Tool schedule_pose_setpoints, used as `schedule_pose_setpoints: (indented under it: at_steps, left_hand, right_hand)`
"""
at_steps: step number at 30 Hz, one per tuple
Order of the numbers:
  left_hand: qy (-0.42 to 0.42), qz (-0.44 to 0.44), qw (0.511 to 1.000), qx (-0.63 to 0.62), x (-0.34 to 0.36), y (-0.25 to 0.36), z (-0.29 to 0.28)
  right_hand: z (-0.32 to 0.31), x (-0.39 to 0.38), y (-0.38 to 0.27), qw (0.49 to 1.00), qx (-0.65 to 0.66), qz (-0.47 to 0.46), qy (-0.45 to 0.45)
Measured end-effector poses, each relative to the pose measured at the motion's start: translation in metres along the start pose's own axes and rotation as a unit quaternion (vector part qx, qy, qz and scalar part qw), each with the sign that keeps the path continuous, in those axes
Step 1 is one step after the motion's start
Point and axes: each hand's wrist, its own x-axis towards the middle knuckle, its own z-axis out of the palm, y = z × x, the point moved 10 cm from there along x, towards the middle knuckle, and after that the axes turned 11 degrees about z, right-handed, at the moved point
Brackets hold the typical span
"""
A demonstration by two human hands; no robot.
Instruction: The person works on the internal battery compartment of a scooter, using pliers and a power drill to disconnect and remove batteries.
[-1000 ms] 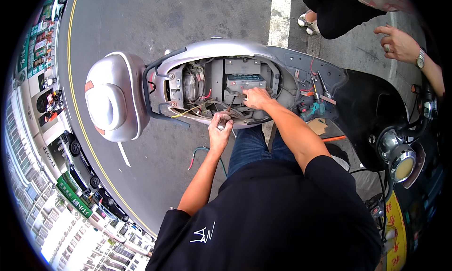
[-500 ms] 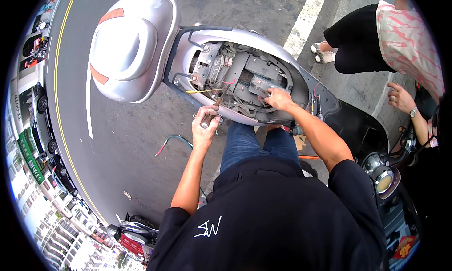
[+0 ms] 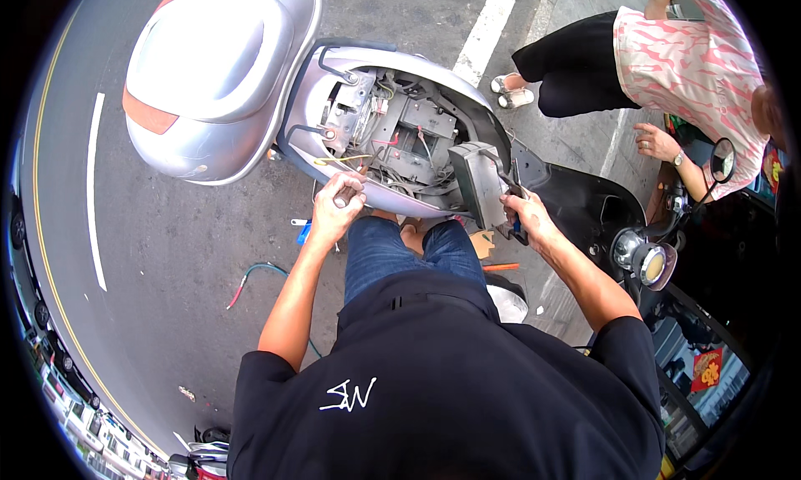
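A scooter's silver body [image 3: 288, 104] lies across in front of me, its under-seat compartment open. My right hand [image 3: 534, 217] is closed at the near end of a grey box-shaped battery [image 3: 480, 184], tilted up at the compartment's right end. Dark strap-like parts and a bit of blue show by those fingers; their exact kind is unclear. My left hand [image 3: 338, 204] is closed around a screwdriver-like tool [image 3: 345, 197], mostly hidden in the fist, near the compartment's left edge. A yellow wire [image 3: 342, 159] lies just beyond it. Another grey battery-like box [image 3: 428, 117] sits inside among cables.
A silver top box [image 3: 204, 58] juts out at left. To the right are a headlight [image 3: 647, 259] and a round mirror [image 3: 722, 159]. Another person in a pink patterned shirt [image 3: 667, 58] stands at the far right. A hose [image 3: 259, 267] and an orange stick [image 3: 501, 267] lie on the ground.
My right hand has drawn the battery up and to the right, out of its place in the compartment. My left hand has shifted slightly, still holding the tool. The whole view has shifted.
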Motion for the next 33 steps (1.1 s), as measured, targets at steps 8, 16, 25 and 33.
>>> schedule_pose_setpoints:
  at_steps: [8,16,25,33]
  left_hand:
    - [-0.080,0.061,0.991,0.084,0.008,-0.001,0.017]
    - [-0.042,0.035,0.995,-0.081,-0.032,0.020,0.035]
    - [-0.279,0.057,0.959,0.009,-0.131,0.054,0.156]
    - [-0.500,0.208,0.806,0.239,-0.162,0.039,0.246]
  right_hand:
    - [-0.036,-0.080,0.079,0.945,0.315,-0.073,0.040]
    - [-0.004,-0.119,0.265,0.897,0.430,-0.060,0.084]
    - [0.112,-0.010,0.572,0.828,0.489,0.135,0.240]
    - [0.249,0.071,0.794,0.665,0.663,0.270,0.213]
